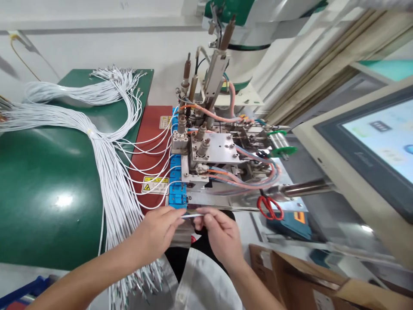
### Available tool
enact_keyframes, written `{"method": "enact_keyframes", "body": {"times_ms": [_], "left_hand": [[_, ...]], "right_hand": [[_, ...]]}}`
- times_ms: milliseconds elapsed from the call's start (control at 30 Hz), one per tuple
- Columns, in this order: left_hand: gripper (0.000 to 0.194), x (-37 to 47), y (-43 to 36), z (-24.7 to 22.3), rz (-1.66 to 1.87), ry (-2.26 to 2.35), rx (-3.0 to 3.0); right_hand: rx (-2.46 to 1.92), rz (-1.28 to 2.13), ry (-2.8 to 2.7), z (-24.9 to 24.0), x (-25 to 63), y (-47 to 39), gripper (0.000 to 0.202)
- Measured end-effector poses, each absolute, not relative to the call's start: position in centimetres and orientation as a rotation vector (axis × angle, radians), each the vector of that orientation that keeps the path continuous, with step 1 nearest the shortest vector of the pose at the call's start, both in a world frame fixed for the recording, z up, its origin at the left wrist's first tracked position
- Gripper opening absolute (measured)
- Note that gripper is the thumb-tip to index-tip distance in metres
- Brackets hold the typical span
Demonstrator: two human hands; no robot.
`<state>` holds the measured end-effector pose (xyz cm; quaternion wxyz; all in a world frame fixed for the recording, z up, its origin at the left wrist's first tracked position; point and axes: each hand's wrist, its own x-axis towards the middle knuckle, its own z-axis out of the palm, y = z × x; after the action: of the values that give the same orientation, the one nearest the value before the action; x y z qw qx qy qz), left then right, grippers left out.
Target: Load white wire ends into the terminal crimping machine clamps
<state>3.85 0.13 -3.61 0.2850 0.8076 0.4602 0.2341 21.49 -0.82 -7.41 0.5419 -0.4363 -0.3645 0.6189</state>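
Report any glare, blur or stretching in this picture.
Head view: overhead light leaves a bright glare spot on the green table; head view: the monitor looks stretched toward the right edge, its screen text unreadable; head view: the white cable between both hands looks slightly soft.

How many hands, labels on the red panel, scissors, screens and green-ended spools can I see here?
Hands, left hand and right hand: 2
Labels, upper label and lower label: 2
Red-handled scissors: 1
Screen, partly cut off: 1
Green-ended spool: 1
Total: 7
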Motion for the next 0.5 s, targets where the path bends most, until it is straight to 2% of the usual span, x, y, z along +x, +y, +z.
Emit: {"method": "enact_keyframes", "body": {"times_ms": [133,267,500], "left_hand": [[0.042,5.6,0.1,-3.4,0.652,1.235,1.997],[0.043,5.8,0.2,-3.4,0.632,1.261,1.887],[0.046,5.4,0.0,-4.8,0.677,1.220,2.553]], "right_hand": [[-1.029,1.456,-0.870,-7.6,21.2,-0.4,0.022],[-1.101,1.419,-0.843,-7.5,21.3,0.2,0.024],[-1.331,1.128,-1.252,-5.6,21.5,1.0,0.021]]}}
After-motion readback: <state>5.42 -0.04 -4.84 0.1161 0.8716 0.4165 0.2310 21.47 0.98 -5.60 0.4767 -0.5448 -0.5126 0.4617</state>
